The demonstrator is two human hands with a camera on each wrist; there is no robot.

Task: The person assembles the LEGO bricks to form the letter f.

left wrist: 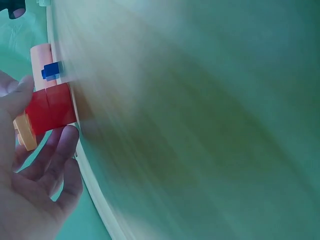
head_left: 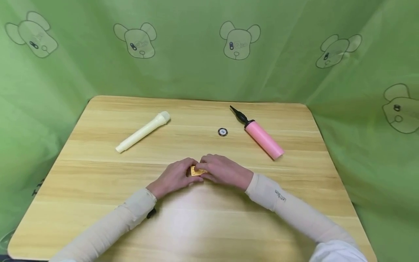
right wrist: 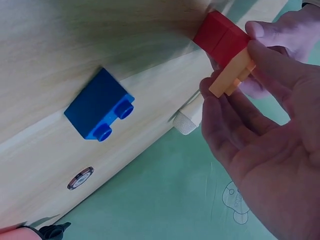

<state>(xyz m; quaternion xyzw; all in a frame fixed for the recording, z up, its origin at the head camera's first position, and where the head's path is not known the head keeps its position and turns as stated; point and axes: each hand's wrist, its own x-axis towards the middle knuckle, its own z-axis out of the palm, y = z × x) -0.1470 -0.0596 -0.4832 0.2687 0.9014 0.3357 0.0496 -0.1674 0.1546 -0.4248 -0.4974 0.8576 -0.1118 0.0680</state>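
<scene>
Both hands meet near the middle of the table around a small stack of toy building bricks. My left hand (head_left: pixel 171 178) holds the red bricks (left wrist: pixel 50 107) between thumb and fingers. From the other side my right hand (head_left: pixel 226 170) pinches a flat yellow-orange brick (right wrist: pixel 231 74), which sits against the red bricks with its studs facing outward. The head view shows only the orange top (head_left: pixel 197 171) between the fingers. A blue brick (right wrist: pixel 97 107) with two visible studs rests on the table beside the right hand; that hand hides it in the head view.
A cream toy microphone (head_left: pixel 142 133) lies at the back left of the wooden table (head_left: pixel 108 182). A dark-rimmed poker chip (head_left: pixel 223 132) and a pink hand pump (head_left: pixel 264 140) with a black nozzle lie at the back right. Green curtains (head_left: pixel 190 76) surround the far edges.
</scene>
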